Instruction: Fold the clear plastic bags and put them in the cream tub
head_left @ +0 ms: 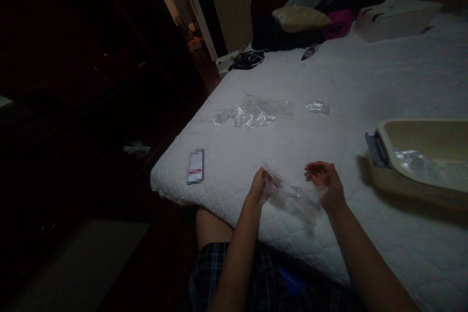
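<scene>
Clear plastic (pixel 294 196) gripped in our left hand (pixel 259 186), right hand (pixel 332 186) unclenched; some film (pixel 417 162) already in the tub (pixel 397 185), wrappers (pixel 254 114) left on the bed (pixel 380 75)

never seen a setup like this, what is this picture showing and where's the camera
There's no machine here: these are a person's two bare hands, seen by one head-worn camera looking forward and down. The left hand holds thin clear plastic. The right hand is beside it, fingers loosely curled; whether it grips too is unclear. On the white bed lie loose plastic, a phone-like slab and a beige tub. Farther back are a cushion and a box.
</scene>
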`<state>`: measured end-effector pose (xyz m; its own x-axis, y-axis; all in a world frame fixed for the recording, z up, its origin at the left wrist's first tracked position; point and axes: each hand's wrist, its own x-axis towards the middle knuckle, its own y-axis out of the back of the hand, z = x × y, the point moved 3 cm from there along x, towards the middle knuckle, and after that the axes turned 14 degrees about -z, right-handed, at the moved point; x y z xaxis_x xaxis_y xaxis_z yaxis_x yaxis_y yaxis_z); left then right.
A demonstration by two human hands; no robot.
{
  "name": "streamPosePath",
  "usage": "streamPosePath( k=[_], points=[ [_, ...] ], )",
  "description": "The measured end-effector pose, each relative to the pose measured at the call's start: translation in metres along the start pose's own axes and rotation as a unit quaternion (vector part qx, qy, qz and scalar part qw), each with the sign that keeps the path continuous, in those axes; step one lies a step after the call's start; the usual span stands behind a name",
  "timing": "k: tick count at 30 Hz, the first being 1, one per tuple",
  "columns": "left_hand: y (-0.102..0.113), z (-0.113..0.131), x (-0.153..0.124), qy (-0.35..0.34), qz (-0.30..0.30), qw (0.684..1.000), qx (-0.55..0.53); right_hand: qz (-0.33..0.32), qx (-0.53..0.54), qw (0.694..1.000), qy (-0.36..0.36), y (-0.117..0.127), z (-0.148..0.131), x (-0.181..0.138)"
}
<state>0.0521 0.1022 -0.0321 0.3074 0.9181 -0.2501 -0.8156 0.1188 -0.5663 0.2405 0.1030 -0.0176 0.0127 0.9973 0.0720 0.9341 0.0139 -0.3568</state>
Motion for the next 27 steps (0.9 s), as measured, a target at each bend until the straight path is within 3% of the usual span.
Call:
streamPosePath(
  k=[3, 7, 14, 19, 24, 27],
  points=[
    [-0.004, -0.004, 0.009, 0.049, 0.032, 0.995, 0.086, -0.064, -0.006, 0.997, -0.031, -0.002, 0.004, 0.003],
    [-0.006, -0.008, 0.019, 0.097, 0.031, 0.979, 0.174, -0.124, -0.073, 0.989, -0.043, -0.004, 0.008, 0.003],
    [-0.006, -0.007, 0.016, 0.105, 0.01, 0.979, 0.177, -0.167, -0.178, 0.968, -0.062, -0.015, 0.004, -0.001],
    [-0.01, 0.005, 0.009, 0.087, -0.021, 0.995, 0.046, -0.123, -0.163, 0.975, -0.081, -0.016, 0.0, -0.005],
    [-0.013, 0.022, -0.011, 0.06, -0.116, 0.986, -0.102, -0.066, -0.078, 0.992, -0.08, -0.013, -0.002, -0.007],
    [-0.009, 0.022, -0.02, -0.002, -0.096, 0.993, -0.075, -0.049, -0.045, 0.994, -0.091, -0.011, -0.003, -0.007]
  ],
)
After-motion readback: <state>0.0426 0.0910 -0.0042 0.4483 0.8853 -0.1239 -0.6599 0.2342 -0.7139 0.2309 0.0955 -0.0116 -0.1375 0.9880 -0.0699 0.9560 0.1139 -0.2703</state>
